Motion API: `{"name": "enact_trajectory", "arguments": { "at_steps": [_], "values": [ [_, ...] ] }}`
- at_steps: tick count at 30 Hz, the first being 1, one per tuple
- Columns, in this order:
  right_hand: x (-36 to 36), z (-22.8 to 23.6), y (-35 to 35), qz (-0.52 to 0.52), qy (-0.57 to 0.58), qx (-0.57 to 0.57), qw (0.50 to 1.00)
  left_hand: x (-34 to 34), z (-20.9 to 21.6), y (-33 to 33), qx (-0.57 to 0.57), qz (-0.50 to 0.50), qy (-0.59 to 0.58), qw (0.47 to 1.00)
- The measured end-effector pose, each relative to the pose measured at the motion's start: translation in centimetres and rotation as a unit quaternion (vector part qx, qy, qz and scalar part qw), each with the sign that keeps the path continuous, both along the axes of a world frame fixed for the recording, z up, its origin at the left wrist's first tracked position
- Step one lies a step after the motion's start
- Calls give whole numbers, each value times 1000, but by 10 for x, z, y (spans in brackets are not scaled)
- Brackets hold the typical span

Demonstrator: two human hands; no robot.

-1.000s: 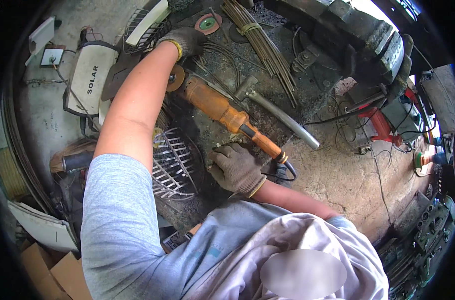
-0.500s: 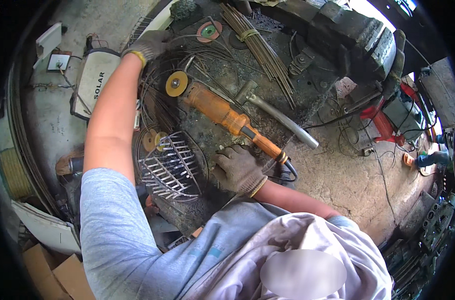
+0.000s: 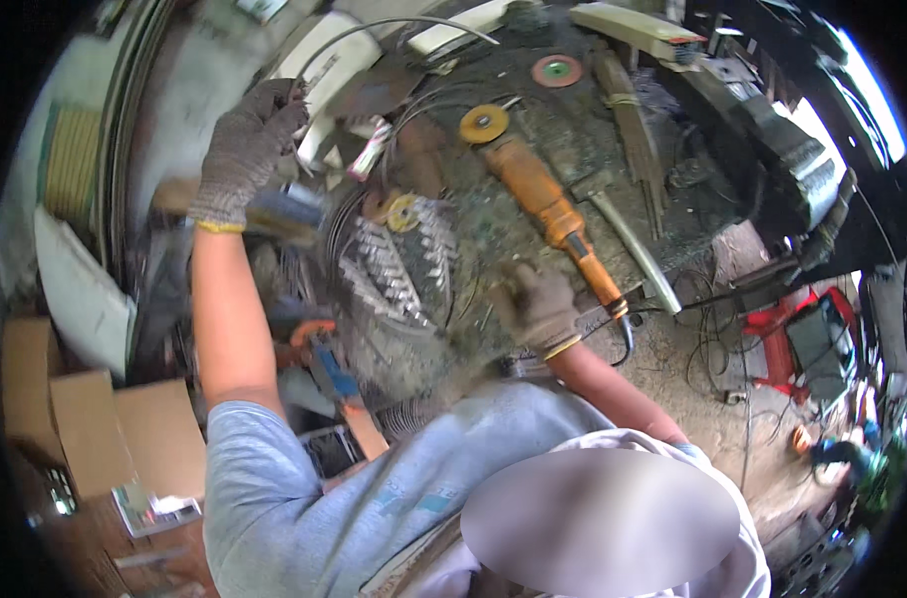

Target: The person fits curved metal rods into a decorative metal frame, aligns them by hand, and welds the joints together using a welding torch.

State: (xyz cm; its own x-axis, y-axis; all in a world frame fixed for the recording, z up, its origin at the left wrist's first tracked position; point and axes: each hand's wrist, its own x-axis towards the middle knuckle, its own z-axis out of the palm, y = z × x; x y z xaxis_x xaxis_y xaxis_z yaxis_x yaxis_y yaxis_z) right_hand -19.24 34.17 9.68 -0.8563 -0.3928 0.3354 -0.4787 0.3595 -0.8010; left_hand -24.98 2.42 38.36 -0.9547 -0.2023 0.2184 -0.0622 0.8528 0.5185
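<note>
curved rod [image 3: 403,18] in left grip [image 3: 249,145], arc rightward

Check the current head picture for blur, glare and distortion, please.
Head view: the right hand and slatted metal basket look smeared, probably by motion; head view: a bright gap at upper right is washed out; head view: fisheye distortion, with blackened corners.

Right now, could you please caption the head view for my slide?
Left gloved hand holding a curved rod, right gloved hand beside an orange angle grinder.
</note>
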Motion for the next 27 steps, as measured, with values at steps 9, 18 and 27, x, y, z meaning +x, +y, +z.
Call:
{"name": "enact_trajectory", "arguments": {
  "at_steps": [9,18,27],
  "values": [
    [5,-11,3,-7,5,-152,988,202,-100,34,-81,83,-62,991],
    [-17,41,-24,110,73,57,990,235,-169,59,-68,79,-25,994],
    [-32,0,-34,91,48,220,970,267,-225,23,118,101,-54,986]
  ]
}}
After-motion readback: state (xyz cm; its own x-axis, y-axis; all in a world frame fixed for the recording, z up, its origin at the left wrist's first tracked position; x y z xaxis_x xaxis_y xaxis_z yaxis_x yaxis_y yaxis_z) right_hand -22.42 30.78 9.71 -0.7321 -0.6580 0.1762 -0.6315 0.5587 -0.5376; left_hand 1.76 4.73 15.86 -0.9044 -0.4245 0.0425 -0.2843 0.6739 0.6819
